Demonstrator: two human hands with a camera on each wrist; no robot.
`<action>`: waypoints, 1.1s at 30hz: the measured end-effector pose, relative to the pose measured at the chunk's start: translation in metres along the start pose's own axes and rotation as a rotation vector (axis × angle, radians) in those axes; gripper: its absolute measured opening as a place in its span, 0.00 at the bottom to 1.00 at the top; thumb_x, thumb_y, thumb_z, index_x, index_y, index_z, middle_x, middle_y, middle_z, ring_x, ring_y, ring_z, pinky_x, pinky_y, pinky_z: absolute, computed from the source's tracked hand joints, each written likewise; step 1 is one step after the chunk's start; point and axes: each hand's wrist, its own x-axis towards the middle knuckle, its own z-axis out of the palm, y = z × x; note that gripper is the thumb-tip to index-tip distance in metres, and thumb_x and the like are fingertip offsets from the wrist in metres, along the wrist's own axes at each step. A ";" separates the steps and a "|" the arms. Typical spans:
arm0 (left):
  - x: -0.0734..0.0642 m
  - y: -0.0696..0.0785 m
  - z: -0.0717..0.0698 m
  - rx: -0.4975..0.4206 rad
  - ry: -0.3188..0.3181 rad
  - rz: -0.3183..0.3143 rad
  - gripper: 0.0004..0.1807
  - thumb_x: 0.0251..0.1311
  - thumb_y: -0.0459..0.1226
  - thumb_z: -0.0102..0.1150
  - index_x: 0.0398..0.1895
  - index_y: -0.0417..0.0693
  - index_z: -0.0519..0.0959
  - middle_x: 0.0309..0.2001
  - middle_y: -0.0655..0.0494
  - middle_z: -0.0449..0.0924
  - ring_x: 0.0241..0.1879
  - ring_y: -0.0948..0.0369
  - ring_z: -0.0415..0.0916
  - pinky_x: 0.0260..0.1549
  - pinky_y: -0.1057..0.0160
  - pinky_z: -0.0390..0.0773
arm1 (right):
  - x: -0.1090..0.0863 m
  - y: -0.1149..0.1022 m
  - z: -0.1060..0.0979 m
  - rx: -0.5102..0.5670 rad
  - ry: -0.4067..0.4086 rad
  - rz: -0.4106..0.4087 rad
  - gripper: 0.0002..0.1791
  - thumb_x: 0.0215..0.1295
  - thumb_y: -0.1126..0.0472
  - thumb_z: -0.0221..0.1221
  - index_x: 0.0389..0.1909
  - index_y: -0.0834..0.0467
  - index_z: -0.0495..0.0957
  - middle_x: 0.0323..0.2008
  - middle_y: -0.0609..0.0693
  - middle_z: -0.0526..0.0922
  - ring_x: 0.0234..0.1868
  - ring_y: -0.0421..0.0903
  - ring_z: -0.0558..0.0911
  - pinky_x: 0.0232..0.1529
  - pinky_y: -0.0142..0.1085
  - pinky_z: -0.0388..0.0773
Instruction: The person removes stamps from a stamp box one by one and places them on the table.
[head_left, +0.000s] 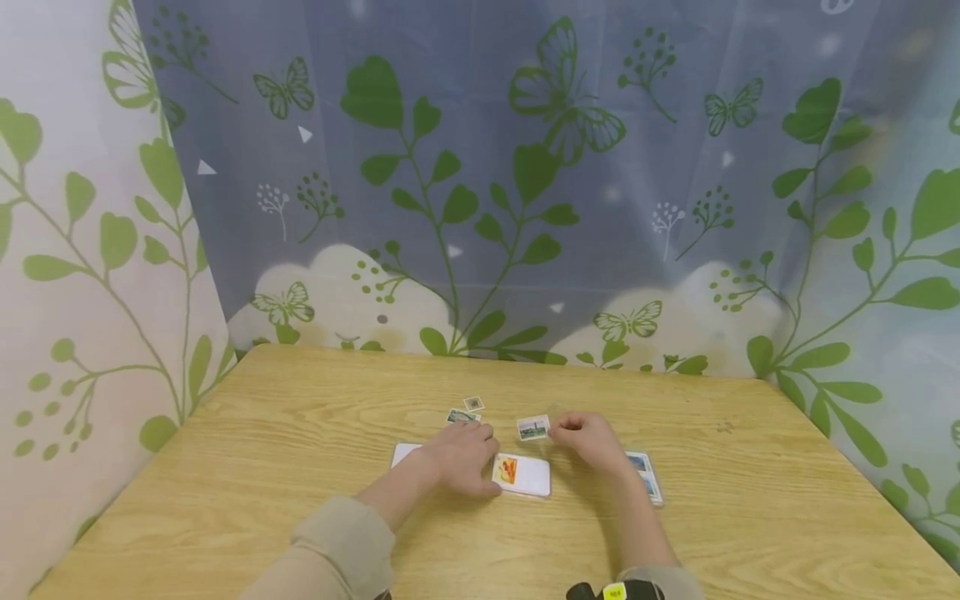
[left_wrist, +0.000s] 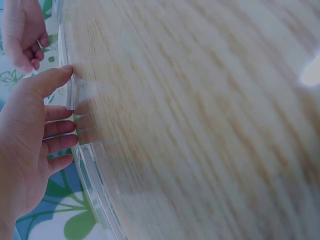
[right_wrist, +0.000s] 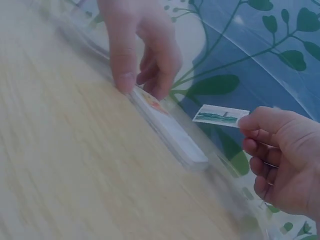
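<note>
Between thumb and forefinger, my right hand (head_left: pixel 594 439) pinches one end of a small postage stamp (head_left: pixel 533 428) with a green landscape and a white border. In the right wrist view the stamp (right_wrist: pixel 220 116) is held flat, to the side of a white card in a clear case (head_left: pixel 531 477). An orange picture stamp (head_left: pixel 506 469) lies at the case's left end. My left hand (head_left: pixel 457 458) holds that end, thumb at the near edge and fingers at the far edge, as the right wrist view shows.
Beyond my left hand lie a green stamp (head_left: pixel 462 416) and a smaller brownish stamp (head_left: pixel 473 403). Another white case (head_left: pixel 405 451) shows partly behind my left arm. A case with blue pictures (head_left: pixel 648 479) lies beside my right forearm. Patterned curtains (head_left: pixel 480 208) enclose the wooden table (head_left: pixel 300 400).
</note>
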 end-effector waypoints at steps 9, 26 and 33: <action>0.001 0.002 0.001 0.011 -0.001 -0.002 0.33 0.54 0.61 0.52 0.54 0.48 0.74 0.55 0.54 0.70 0.56 0.56 0.65 0.61 0.56 0.60 | 0.014 -0.004 0.013 0.071 0.095 0.041 0.12 0.60 0.59 0.59 0.34 0.66 0.81 0.39 0.52 0.80 0.40 0.46 0.73 0.39 0.37 0.71; 0.002 0.002 -0.001 0.024 0.001 -0.010 0.32 0.53 0.61 0.53 0.52 0.49 0.74 0.51 0.56 0.71 0.54 0.57 0.66 0.60 0.56 0.61 | 0.040 -0.020 0.024 0.105 0.088 0.153 0.14 0.60 0.60 0.58 0.42 0.66 0.80 0.50 0.62 0.76 0.54 0.60 0.71 0.56 0.56 0.65; 0.003 0.000 0.002 0.036 -0.006 -0.011 0.32 0.53 0.62 0.53 0.51 0.49 0.75 0.51 0.56 0.70 0.53 0.57 0.67 0.59 0.57 0.62 | 0.046 -0.020 0.034 0.082 0.096 0.156 0.13 0.58 0.62 0.59 0.39 0.68 0.80 0.45 0.61 0.79 0.44 0.54 0.75 0.47 0.46 0.73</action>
